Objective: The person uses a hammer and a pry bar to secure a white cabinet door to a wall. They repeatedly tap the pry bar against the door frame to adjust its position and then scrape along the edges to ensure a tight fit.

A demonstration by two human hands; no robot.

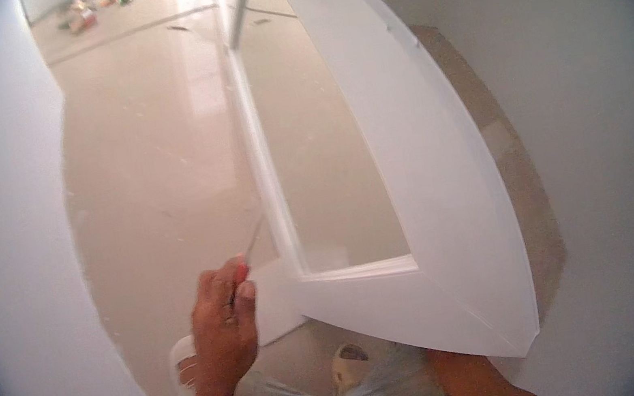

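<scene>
- Left hand (223, 325) – fingers curled tight round a red-handled screwdriver (247, 253), fist closed on the handle, thumb side up.
- Screwdriver sticks up and to the right out of the fist; thin metal shaft angles toward the inner left edge of the white frame (425, 206), tip just beside or touching that edge – can't tell which.
- White frame = landmark: big wedge-shaped white piece w/ a rectangular opening, tilted, its lower corner pointing down toward the person's lap.
- Hand sits just left of and below the frame's lower-left inner corner, near it, not on it.
- Right forearm (480, 383) comes up from the lower edge under the frame's bottom corner; right hand hidden behind the frame – grip can't be told.
- Beige floor (156, 164) shows left of the frame and through its opening.
- White wall (8, 269) curves well left of the frame; another white wall (592, 116) to its right.
- Small scattered items (81, 16) on the floor far beyond the frame's top, too small to tell.
- Person's foot in a light sandal (350, 365) just below the frame.
</scene>
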